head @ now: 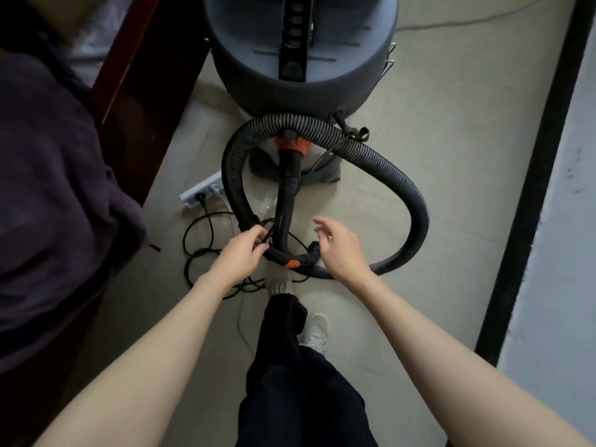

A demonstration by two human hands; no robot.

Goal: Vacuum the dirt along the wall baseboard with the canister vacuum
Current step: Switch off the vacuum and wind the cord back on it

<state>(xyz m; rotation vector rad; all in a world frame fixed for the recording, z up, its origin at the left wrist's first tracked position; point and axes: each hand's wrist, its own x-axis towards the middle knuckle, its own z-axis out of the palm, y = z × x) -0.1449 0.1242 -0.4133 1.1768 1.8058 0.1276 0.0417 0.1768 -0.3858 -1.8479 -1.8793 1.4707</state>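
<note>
Handle end: the black curved plastic wand handle with the orange button (292, 262) lies flat on the floor, right between the 2 hands, long axis running left to right.
Left hand: the left hand (240, 257) is down at the handle's left end, fingers curled in where the thin black power cord (200, 253) crosses the hose; it looks to be pinching the cord, though the exact thing in the pinch is hard to tell.
Right hand: the right hand (342, 245) hovers just past the handle's right end, fingers loosely spread, gripping nothing, not clearly touching.
Nearer hand: both close; the left is in contact, the right is free, so my call is the right takes the handle.
Hose: the black ribbed flexible hose (416, 204) loops wide to the right of the right fingers, then back over the top to the orange collar (292, 146) beyond both hands.
Canister: the grey round drum vacuum (300, 59) stands further ahead of the fingers.
Snag risk: cord and hose look tangled by the left fingers; lifting may drag both.
Power strip: the white power strip (201, 191) sits ahead-left of the left hand.
Surface: pale tiled floor (451, 124).
Room: the black baseboard strip (532, 195) runs well off to the right of the right hand, under a pale wall (567, 221); dark red wooden furniture (135, 91) and purple cloth (48, 156) lie left.
</note>
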